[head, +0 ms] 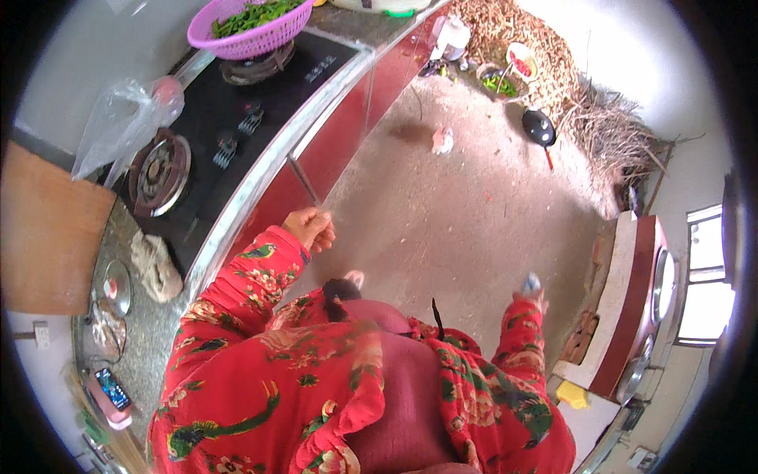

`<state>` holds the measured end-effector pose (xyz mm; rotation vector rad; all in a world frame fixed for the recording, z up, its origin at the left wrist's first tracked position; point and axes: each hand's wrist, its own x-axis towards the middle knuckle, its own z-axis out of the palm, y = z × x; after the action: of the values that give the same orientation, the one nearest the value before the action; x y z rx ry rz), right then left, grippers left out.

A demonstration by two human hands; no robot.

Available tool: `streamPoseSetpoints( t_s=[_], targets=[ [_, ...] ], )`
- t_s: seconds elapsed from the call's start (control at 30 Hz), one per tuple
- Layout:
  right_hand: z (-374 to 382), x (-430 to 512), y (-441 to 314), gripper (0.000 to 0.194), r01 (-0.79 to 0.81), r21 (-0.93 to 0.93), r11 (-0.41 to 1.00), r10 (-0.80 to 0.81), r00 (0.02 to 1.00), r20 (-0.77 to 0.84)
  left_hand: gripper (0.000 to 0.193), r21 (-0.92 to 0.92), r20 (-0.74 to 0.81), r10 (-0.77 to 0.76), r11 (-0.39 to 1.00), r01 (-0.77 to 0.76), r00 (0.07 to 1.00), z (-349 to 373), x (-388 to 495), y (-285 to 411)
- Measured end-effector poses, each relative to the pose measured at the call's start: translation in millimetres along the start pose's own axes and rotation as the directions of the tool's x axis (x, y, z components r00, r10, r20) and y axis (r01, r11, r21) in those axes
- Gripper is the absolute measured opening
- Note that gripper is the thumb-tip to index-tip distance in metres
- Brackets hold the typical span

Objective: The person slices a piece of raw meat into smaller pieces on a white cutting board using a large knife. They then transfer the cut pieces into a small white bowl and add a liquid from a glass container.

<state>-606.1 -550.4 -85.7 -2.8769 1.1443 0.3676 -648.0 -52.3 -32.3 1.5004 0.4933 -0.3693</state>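
Note:
My left hand [310, 229] hangs in front of the red cabinet doors [339, 148], its fingers curled; whether it holds anything is unclear. A long cabinet door handle [304, 181] ends just above it, and I cannot tell if they touch. My right hand [533, 298] is low on the right above the floor, around a small white-and-blue object [531, 282] too blurred to name. Beside my left arm, the black gas cooktop [207, 106] carries a pink plastic colander [251, 44] of green vegetables over its far burner. A clear plastic bag [115, 121] lies by the near burner [159, 169].
A cloth [155, 266], a glass lid [117, 288] and a phone [112, 389] rest on the left counter. A wok [538, 127] and a pinkish-white item [442, 140] lie on the floor, near piled firewood [616, 127]. At right stands a built-in stove [622, 308].

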Motion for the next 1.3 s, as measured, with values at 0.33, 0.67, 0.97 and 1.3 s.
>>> streamPoseSetpoints(
  t_s=[0.33,0.67,0.97,1.3],
  targets=[
    [-1.2,96.9,0.4,0.077,-0.454,0.074,0.888,0.413,0.857,0.307,0.015,-0.052,0.270,0.191,0.982,-0.184,0.944,72.3,176.5,109.1],
    [-19.6,319.0,-249.8,0.065,0.116,0.226,0.967,-0.185,0.931,0.314,0.018,0.345,-0.185,0.438,0.867,-0.359,0.880,53.6,319.9,218.9],
    [-146.8,338.3,-493.8,0.053,-0.117,0.973,0.198,-0.671,0.707,0.222,0.036,0.935,-0.179,0.917,0.271,-0.228,0.356,-64.4,475.9,288.0],
    [-227.3,345.4,-653.4,0.062,-0.310,0.951,-0.009,-0.921,0.373,0.113,0.056,0.835,-0.434,0.386,0.512,0.202,0.814,-95.7,555.7,326.2]
  ],
)
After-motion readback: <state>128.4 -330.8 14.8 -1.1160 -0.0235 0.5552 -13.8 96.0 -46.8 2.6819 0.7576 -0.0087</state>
